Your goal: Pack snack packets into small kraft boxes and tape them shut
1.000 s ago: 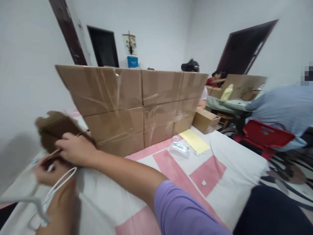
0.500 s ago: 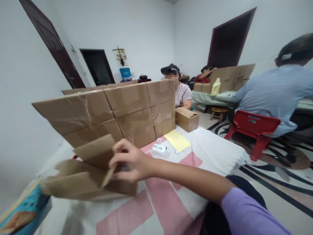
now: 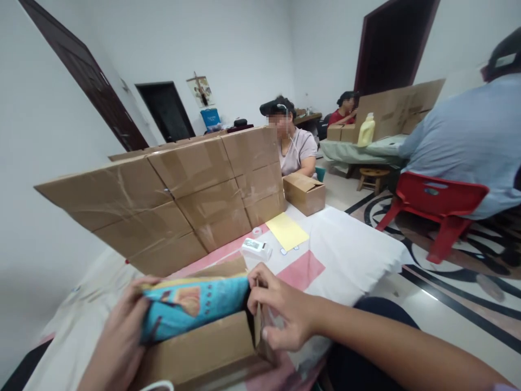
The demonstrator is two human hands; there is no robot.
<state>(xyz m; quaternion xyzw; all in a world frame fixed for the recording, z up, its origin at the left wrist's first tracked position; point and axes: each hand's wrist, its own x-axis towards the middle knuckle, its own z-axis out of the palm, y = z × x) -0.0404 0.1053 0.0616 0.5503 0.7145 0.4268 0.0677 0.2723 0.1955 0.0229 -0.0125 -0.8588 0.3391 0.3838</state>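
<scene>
An open cardboard box [image 3: 203,347] lies on the table close in front of me. In its opening sits a blue packet [image 3: 203,304] with a yellow edge and a food picture, at least partly inside; how deep it goes is hidden. My left hand [image 3: 126,326] is wrapped round the packet's left end, its fingertips partly hidden and blurred. At the box's right end, my right hand [image 3: 280,309] pinches an upright end flap between thumb and fingers. Behind the packet, another box flap [image 3: 228,267] leans outward.
A wall of taped cartons [image 3: 203,190] stands across the table. Beyond my hands lie a white device [image 3: 256,248], a tape roll [image 3: 256,231] and yellow paper [image 3: 287,231]. A small carton [image 3: 305,194] stands near a person [image 3: 299,149] opposite. Another person sits on a red chair [image 3: 443,193].
The blue packet has come from the lower left edge into the box's opening, with my left hand on it. The box is nearer and further right, and my right hand still grips a flap.
</scene>
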